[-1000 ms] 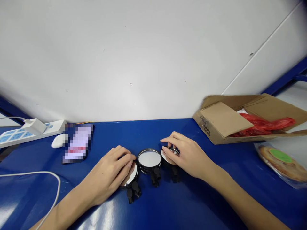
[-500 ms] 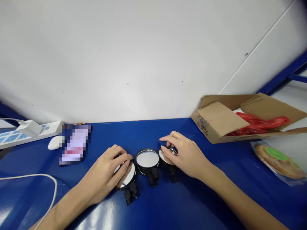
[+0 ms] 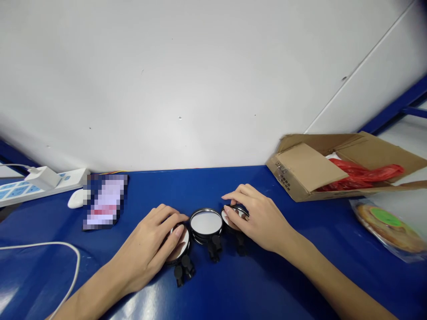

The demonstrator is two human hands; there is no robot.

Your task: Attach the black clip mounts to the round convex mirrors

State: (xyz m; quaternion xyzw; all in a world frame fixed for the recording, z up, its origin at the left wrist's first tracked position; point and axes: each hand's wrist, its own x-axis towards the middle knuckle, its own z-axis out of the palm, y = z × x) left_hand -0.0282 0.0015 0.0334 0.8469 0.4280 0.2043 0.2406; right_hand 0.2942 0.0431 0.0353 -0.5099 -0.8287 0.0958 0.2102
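Observation:
Three groups of small round mirrors with black rims lie on the blue table, black clip-like mounts toward me. My left hand (image 3: 151,244) lies over the left mirror (image 3: 182,247), thumb across its glass and index finger reaching to the edge of the middle mirror (image 3: 206,222). Its fingers are apart, and it covers much of that mirror. My right hand (image 3: 258,216) rests over the right mirror (image 3: 227,220). The thumb is on the glass and the index finger stretches past the far rim; the hand is loosely open. Rims stacked below show under the middle and left mirrors.
An open cardboard box (image 3: 300,171) with a red plastic bag (image 3: 363,173) stands at right, a wrapped round item with a green label (image 3: 385,216) before it. At left are a phone (image 3: 106,200), a white case (image 3: 76,198), a power strip (image 3: 75,178) and a white cable (image 3: 78,262).
My left index finger has stretched right to the middle mirror's edge, and the left thumb has shifted slightly. The right hand and the mirrors look nearly the same; the view has moved a little.

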